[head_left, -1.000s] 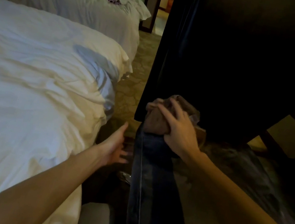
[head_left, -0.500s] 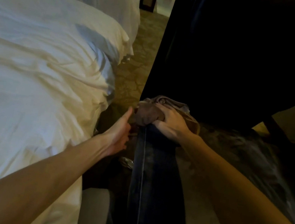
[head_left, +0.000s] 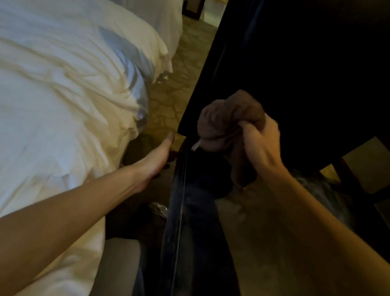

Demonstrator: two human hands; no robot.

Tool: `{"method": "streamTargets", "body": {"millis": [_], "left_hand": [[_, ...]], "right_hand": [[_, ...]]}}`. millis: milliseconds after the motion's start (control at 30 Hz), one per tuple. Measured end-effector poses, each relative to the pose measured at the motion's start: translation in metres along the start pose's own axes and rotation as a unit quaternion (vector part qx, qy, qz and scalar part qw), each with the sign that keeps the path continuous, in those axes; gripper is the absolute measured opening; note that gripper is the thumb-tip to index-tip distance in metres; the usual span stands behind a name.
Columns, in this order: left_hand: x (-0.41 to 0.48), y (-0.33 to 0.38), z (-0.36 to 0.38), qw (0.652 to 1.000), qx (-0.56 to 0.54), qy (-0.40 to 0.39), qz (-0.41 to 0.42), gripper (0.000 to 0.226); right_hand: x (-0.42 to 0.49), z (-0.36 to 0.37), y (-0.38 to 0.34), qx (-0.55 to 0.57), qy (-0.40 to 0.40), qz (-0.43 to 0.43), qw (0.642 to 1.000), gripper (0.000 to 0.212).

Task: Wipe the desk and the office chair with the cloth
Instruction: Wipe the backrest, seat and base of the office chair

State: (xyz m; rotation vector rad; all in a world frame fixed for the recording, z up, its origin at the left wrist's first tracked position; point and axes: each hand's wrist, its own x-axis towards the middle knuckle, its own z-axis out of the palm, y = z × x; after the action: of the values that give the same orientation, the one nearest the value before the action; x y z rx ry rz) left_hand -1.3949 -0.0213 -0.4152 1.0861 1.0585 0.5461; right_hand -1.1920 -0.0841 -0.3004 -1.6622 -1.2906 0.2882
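Over the far end of the dark, glossy counter [head_left: 188, 238], your right hand [head_left: 259, 146] holds the brown cloth [head_left: 230, 117], your fingers [head_left: 248, 133] curled tight round a bunched wad of it, with a fold hanging below your palm. Your left hand [head_left: 155, 159] reaches down into the gap between the counter's edge and the white bed [head_left: 41, 94], fingers stretched out loosely and holding nothing. Patterned carpet [head_left: 172, 91] shows beyond it.
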Motion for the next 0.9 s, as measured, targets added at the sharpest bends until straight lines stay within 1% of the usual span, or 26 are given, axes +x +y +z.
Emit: {"method": "streamTargets", "body": {"millis": [33, 67, 133, 167, 200, 233, 300, 333, 367, 467, 533, 567, 667, 733, 833, 867, 900], "left_hand": [[-0.001, 0.000, 0.000, 1.000, 0.012, 0.010, 0.010, 0.092], [0.000, 0.000, -0.001, 1.000, 0.014, 0.012, 0.018, 0.084], [0.002, -0.002, -0.002, 1.000, 0.002, -0.002, 0.018, 0.068], [0.004, -0.003, -0.003, 1.000, -0.006, -0.011, 0.009, 0.066], [0.006, -0.006, -0.005, 1.000, -0.014, -0.023, -0.003, 0.073], [0.009, -0.008, -0.008, 0.999, -0.023, -0.040, -0.016, 0.086], [0.011, -0.009, -0.011, 0.996, -0.042, -0.073, -0.039, 0.103], [0.011, -0.009, -0.011, 0.994, -0.048, -0.085, -0.042, 0.106], [0.012, -0.009, -0.011, 0.993, -0.049, -0.096, -0.041, 0.106], [0.008, -0.011, -0.004, 0.989, -0.061, -0.128, -0.028, 0.100], [0.011, -0.011, 0.000, 0.988, -0.064, -0.140, -0.009, 0.096], [0.012, -0.012, -0.001, 0.988, -0.059, -0.142, -0.006, 0.098], [0.014, -0.016, -0.005, 0.988, -0.028, -0.152, -0.013, 0.111], [0.011, -0.015, -0.007, 0.988, -0.021, -0.150, -0.012, 0.111], [0.007, -0.011, -0.009, 0.987, -0.024, -0.159, -0.017, 0.115], [0.005, -0.009, -0.009, 0.987, -0.018, -0.161, -0.012, 0.116], [0.001, -0.008, -0.009, 0.987, -0.001, -0.158, -0.003, 0.114]], "right_hand": [[0.004, 0.003, -0.001, -0.030, 0.003, -0.036, 0.999, 0.031], [0.008, 0.008, -0.001, -0.063, -0.007, -0.062, 0.996, 0.039], [0.015, 0.022, 0.002, -0.128, -0.043, -0.094, 0.986, 0.047], [0.018, 0.030, 0.007, -0.155, -0.069, -0.104, 0.980, 0.051], [0.018, 0.040, 0.014, -0.176, -0.106, -0.105, 0.973, 0.055], [0.017, 0.050, 0.023, -0.201, -0.150, -0.093, 0.963, 0.058], [0.006, 0.072, 0.040, -0.270, -0.232, -0.046, 0.933, 0.066], [0.002, 0.080, 0.049, -0.295, -0.247, -0.028, 0.923, 0.070], [-0.001, 0.084, 0.054, -0.304, -0.247, -0.027, 0.920, 0.071], [-0.013, 0.073, 0.058, -0.260, -0.236, -0.047, 0.935, 0.067], [-0.033, 0.056, 0.058, -0.218, -0.224, -0.030, 0.950, 0.065], [-0.045, 0.049, 0.057, -0.209, -0.220, -0.019, 0.953, 0.067], [-0.081, 0.032, 0.051, -0.190, -0.227, 0.002, 0.955, 0.076], [-0.104, 0.020, 0.044, -0.160, -0.242, -0.004, 0.957, 0.071], [-0.142, -0.001, 0.032, -0.152, -0.275, -0.036, 0.949, 0.067], [-0.152, -0.006, 0.029, -0.147, -0.291, -0.044, 0.944, 0.063], [-0.160, -0.011, 0.025, -0.133, -0.306, -0.044, 0.942, 0.055]]}}
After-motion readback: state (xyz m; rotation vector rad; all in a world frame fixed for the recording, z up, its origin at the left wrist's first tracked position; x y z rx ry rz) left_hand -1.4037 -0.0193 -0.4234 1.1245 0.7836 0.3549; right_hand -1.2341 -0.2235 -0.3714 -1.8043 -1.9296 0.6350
